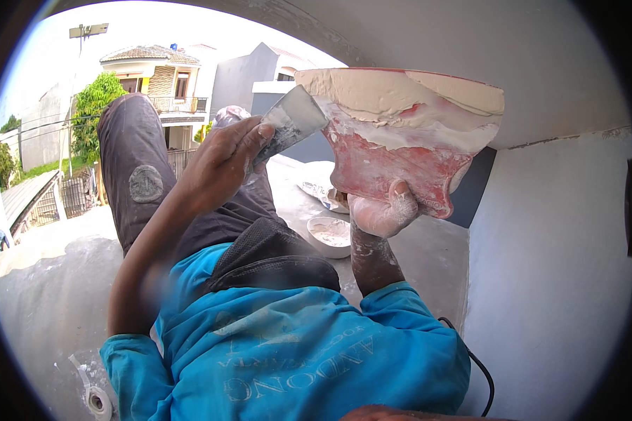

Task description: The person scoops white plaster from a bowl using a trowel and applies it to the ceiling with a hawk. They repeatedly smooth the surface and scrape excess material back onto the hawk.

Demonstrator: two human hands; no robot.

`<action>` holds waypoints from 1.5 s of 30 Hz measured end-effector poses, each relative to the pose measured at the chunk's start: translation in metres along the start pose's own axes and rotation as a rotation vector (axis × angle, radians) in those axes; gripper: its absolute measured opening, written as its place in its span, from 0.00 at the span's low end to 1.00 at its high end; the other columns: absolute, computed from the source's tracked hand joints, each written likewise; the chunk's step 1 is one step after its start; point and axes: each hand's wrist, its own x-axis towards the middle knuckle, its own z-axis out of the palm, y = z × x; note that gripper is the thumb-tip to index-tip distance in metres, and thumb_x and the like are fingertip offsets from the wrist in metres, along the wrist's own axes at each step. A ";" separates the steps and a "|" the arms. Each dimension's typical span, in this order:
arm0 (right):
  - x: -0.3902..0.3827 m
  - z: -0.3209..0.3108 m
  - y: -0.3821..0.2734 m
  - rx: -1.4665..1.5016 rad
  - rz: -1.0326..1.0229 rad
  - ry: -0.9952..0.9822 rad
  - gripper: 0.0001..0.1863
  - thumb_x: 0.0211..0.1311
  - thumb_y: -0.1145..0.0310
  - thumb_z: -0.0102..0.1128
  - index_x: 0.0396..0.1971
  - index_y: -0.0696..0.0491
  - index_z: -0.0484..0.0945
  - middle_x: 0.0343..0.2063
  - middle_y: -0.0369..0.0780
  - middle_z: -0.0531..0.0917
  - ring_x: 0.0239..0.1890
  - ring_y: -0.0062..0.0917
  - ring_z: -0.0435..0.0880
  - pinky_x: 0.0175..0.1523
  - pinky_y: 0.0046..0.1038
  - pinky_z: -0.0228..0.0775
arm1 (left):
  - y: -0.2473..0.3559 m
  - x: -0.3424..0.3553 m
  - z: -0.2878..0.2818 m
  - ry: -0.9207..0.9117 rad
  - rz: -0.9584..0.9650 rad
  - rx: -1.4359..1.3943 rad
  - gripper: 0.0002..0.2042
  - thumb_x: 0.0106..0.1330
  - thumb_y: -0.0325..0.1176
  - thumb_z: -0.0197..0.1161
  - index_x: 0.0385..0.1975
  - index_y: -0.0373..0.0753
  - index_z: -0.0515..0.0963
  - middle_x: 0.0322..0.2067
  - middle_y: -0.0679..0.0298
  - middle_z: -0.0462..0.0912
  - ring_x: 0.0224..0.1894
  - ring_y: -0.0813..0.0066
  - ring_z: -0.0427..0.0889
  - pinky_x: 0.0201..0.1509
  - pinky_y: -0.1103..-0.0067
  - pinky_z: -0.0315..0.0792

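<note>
My left hand point(225, 163) is closed on a putty knife point(293, 121), its wide, smeared blade slanting up to the right. The blade's corner meets or overlaps the left side of a red putty board point(407, 167); whether they touch, I cannot tell. My right hand point(385, 212) grips this board from below, thumb on the near face and most fingers hidden. Cream-coloured putty point(379, 98) lies thick along the board's wide upper edge, with thinner white smears beneath. White residue coats the right hand and forearm.
Beyond my right forearm stand a white bowl point(316, 242) with putty inside and a white bag point(317, 175). A pale wall point(551, 231) rises at right under a low ceiling point(541, 77). A tape roll point(98, 402) lies lower left; a black cable point(486, 372) runs lower right.
</note>
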 end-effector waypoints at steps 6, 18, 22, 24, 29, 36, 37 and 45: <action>-0.001 -0.038 0.027 -0.082 -0.054 -0.191 0.40 0.45 0.66 0.61 0.64 0.52 0.61 0.55 0.46 0.70 0.60 0.42 0.69 0.64 0.49 0.65 | -0.007 0.015 0.016 -0.073 -0.140 -0.091 0.25 0.77 0.50 0.43 0.43 0.31 0.76 0.23 0.66 0.73 0.25 0.79 0.69 0.30 0.78 0.66; 0.009 -0.106 0.102 -0.423 -0.175 -0.184 0.24 0.44 0.75 0.51 0.46 0.67 0.74 0.37 0.48 0.80 0.37 0.34 0.81 0.43 0.30 0.76 | -0.014 0.021 -0.004 0.067 -0.078 0.039 0.26 0.76 0.51 0.46 0.54 0.32 0.75 0.26 0.64 0.78 0.24 0.79 0.72 0.31 0.80 0.69; -0.001 -0.070 0.073 -0.091 -0.086 0.135 0.30 0.43 0.73 0.53 0.52 0.65 0.69 0.46 0.45 0.75 0.50 0.29 0.74 0.53 0.28 0.70 | -0.041 0.028 0.019 0.048 -0.133 0.106 0.26 0.76 0.51 0.45 0.53 0.32 0.75 0.27 0.62 0.77 0.28 0.77 0.73 0.35 0.78 0.69; -0.002 -0.061 0.067 -0.051 -0.110 0.130 0.29 0.44 0.72 0.53 0.51 0.65 0.71 0.47 0.46 0.75 0.50 0.29 0.74 0.54 0.28 0.69 | -0.047 0.032 0.027 -0.023 -0.143 0.156 0.26 0.77 0.51 0.44 0.54 0.32 0.74 0.29 0.61 0.77 0.30 0.76 0.73 0.37 0.78 0.69; -0.004 -0.048 0.068 -0.037 -0.119 0.139 0.32 0.40 0.72 0.51 0.54 0.60 0.68 0.47 0.47 0.73 0.51 0.37 0.75 0.58 0.40 0.71 | -0.039 0.036 0.048 -0.154 -0.107 0.105 0.26 0.77 0.51 0.43 0.54 0.31 0.74 0.31 0.57 0.79 0.33 0.75 0.75 0.40 0.77 0.70; -0.004 -0.089 0.091 -0.653 -0.405 -0.484 0.26 0.51 0.69 0.56 0.51 0.65 0.69 0.42 0.46 0.76 0.47 0.37 0.78 0.51 0.37 0.72 | -0.021 0.037 0.041 -0.143 0.149 0.045 0.26 0.77 0.51 0.43 0.55 0.31 0.74 0.30 0.59 0.78 0.30 0.77 0.73 0.37 0.78 0.70; -0.002 -0.090 0.091 -0.661 -0.417 -0.475 0.24 0.51 0.70 0.56 0.49 0.65 0.70 0.41 0.46 0.77 0.45 0.36 0.79 0.50 0.37 0.73 | -0.016 0.037 0.035 -0.152 0.121 0.046 0.26 0.77 0.50 0.43 0.54 0.31 0.74 0.30 0.60 0.78 0.30 0.77 0.73 0.37 0.78 0.70; 0.002 -0.066 0.066 -0.118 -0.176 0.295 0.22 0.43 0.74 0.55 0.42 0.66 0.73 0.37 0.42 0.78 0.40 0.28 0.79 0.47 0.29 0.74 | -0.052 0.036 0.024 0.041 -0.222 -0.007 0.25 0.77 0.51 0.44 0.53 0.34 0.76 0.23 0.68 0.72 0.25 0.82 0.68 0.32 0.81 0.66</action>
